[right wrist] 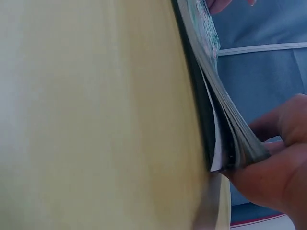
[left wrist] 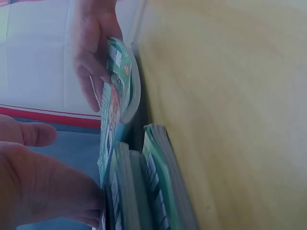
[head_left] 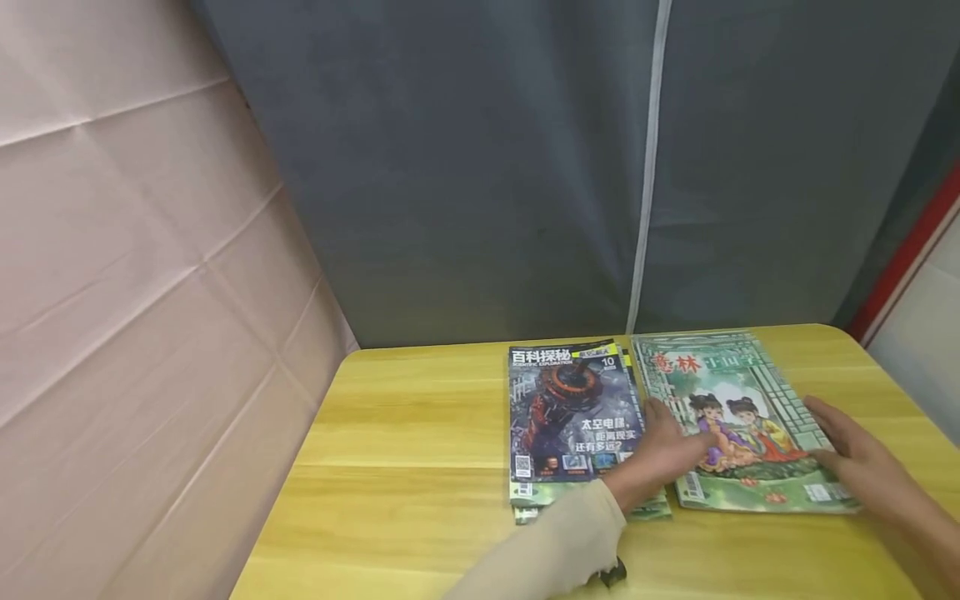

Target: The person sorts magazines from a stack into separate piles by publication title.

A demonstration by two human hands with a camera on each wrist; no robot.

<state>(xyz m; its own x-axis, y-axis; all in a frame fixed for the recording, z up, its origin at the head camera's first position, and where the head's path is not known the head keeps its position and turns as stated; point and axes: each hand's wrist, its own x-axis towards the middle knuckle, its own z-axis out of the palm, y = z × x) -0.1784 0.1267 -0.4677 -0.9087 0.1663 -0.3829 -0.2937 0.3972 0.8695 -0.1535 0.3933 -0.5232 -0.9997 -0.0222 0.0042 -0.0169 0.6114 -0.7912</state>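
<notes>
On the right of the table in the head view is a magazine [head_left: 738, 417] with a green cover and two cartoon figures. My right hand [head_left: 855, 454] grips its right edge, thumb on top of the cover. In the right wrist view the same magazine [right wrist: 223, 105] bends, its lower edge held in my right hand [right wrist: 278, 163]. My left hand [head_left: 667, 454] reaches across to its left edge, the thumb apart from the fingers over the cover. In the left wrist view the left fingertips are hidden behind the magazine edges [left wrist: 122, 187].
Left of the green magazine lies a stack of magazines [head_left: 570, 417], a dark one with a red machine on top and green ones below. A small black object [head_left: 613, 573] shows under the left sleeve. Wooden table [head_left: 405, 450]; grey curtain [head_left: 465, 167] behind it.
</notes>
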